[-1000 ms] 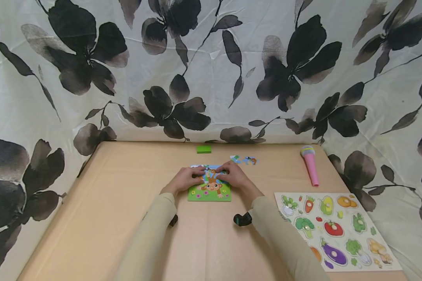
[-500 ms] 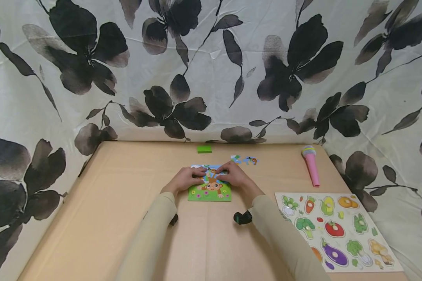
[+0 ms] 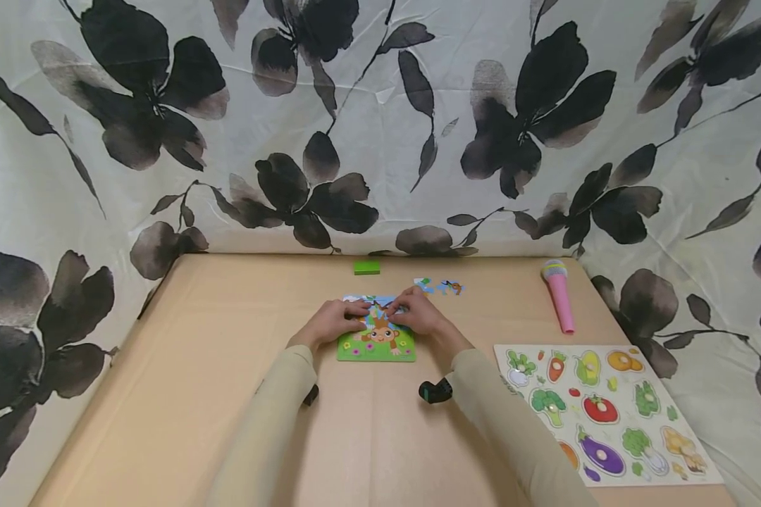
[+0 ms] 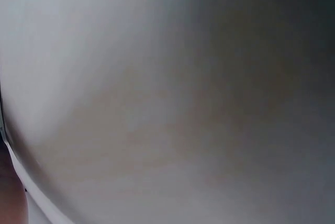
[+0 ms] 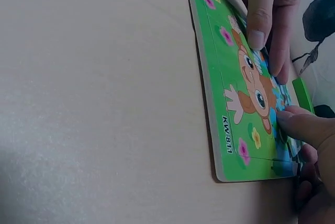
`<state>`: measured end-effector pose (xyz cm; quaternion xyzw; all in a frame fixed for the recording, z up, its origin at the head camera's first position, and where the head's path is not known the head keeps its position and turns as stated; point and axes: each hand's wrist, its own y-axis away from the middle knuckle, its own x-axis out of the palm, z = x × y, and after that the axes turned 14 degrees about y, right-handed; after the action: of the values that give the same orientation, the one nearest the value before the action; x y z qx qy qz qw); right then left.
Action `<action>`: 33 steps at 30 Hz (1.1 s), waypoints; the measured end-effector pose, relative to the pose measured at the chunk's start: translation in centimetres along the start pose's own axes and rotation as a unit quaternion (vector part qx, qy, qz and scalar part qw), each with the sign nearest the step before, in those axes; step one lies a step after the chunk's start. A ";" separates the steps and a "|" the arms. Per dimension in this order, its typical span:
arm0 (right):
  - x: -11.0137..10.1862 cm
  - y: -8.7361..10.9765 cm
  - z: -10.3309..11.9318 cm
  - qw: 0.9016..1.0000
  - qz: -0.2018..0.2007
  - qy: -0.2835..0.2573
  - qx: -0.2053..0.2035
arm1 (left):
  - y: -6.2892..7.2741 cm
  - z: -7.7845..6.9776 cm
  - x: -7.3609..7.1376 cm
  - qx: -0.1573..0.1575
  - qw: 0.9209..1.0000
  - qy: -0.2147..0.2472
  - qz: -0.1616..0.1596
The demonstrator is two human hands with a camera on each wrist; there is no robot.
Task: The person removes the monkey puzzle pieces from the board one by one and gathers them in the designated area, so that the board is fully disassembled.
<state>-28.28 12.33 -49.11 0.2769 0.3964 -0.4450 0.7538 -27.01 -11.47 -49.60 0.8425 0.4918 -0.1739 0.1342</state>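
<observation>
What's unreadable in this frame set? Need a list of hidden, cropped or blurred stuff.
- Left wrist view: a pale blur throughout; nothing can be made out.
- Monkey puzzle: top part hidden under the left hand and right hand in the head view; far end cut off in the right wrist view.
- Loose puzzle pieces: too small to read their pictures.
- Vegetable peg board: near corner cropped by the head view's bottom edge.
- Black wrist device: partly behind the right sleeve.

One monkey puzzle (image 3: 377,341), two loose pieces (image 3: 440,286), one green block (image 3: 366,267), one toy microphone (image 3: 559,295), one vegetable board (image 3: 602,412), two hands (image 3: 330,322).
</observation>
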 end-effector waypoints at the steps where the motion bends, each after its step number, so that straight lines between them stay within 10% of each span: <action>1: 0.0 0.0 0.1 1.000 0.000 -0.002 0.001 | 0.0 0.0 -0.1 0.000 1.000 -0.002 0.000; 33: 0.4 0.2 0.6 0.998 -0.044 0.037 0.007 | 0.0 -0.3 -0.1 0.000 1.000 -0.018 0.008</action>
<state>-27.76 11.78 -49.10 0.2809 0.4329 -0.4701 0.7160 -27.03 -11.46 -49.32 0.8433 0.4826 -0.1879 0.1439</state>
